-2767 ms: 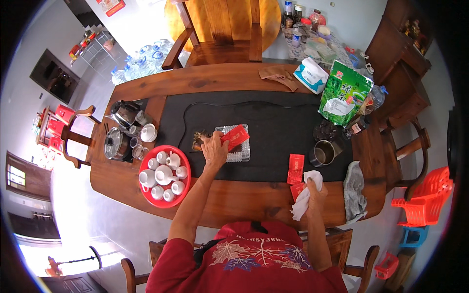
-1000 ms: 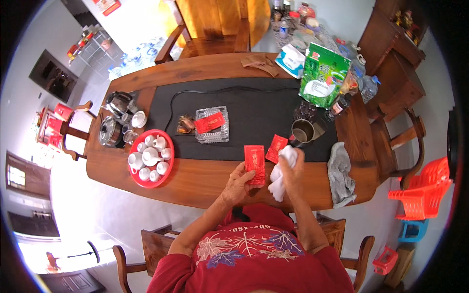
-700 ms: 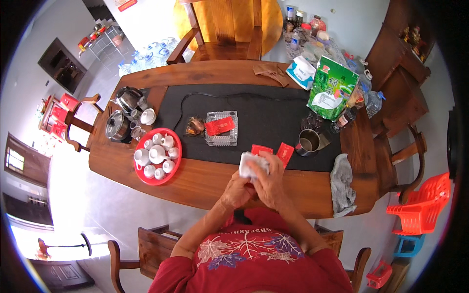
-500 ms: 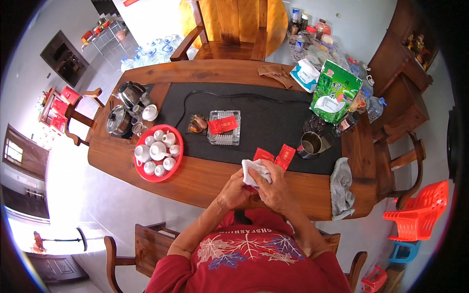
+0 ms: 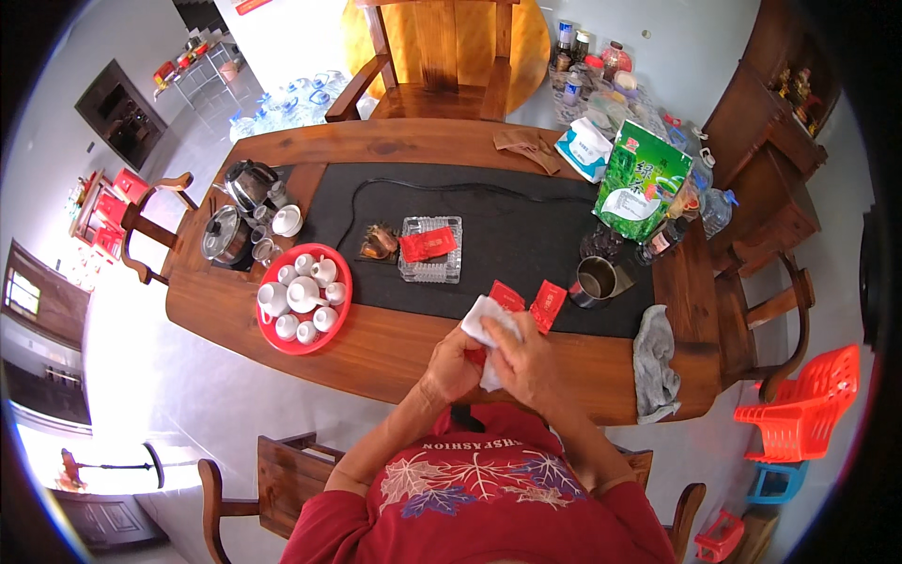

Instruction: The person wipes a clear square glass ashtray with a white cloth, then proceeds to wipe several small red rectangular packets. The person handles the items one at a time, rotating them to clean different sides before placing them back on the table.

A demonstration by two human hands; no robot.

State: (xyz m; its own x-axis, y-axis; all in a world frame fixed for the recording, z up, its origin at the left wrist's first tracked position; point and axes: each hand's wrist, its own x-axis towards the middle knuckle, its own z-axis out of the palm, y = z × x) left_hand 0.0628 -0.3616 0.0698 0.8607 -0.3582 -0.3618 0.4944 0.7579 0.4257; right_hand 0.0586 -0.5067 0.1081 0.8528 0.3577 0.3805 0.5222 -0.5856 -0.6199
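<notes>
Both my hands are closed on a crumpled white tissue (image 5: 483, 318) above the table's near edge. My left hand (image 5: 453, 367) grips it from the left side, and my right hand (image 5: 524, 362) presses its fingers over it. A bit of red shows between the hands under the tissue; I cannot make out what it is. Just beyond them lie two red packets, one partly behind the tissue (image 5: 507, 295) and one to its right (image 5: 548, 305). Another red packet (image 5: 427, 244) rests on the clear glass ashtray (image 5: 432, 274) farther back.
At left sits a red tray (image 5: 299, 350) of white teacups and a teapot. Behind it are a glass-lidded pot (image 5: 226, 235) and a kettle (image 5: 248, 184). To the right stand a metal cup (image 5: 594, 282), a green tea bag (image 5: 643, 179), a tissue pack (image 5: 584, 148) and a grey cloth (image 5: 655, 362).
The tissue has shifted slightly left and now also hangs below my right fingers. My right hand has moved a little across it, and both hands still hold it.
</notes>
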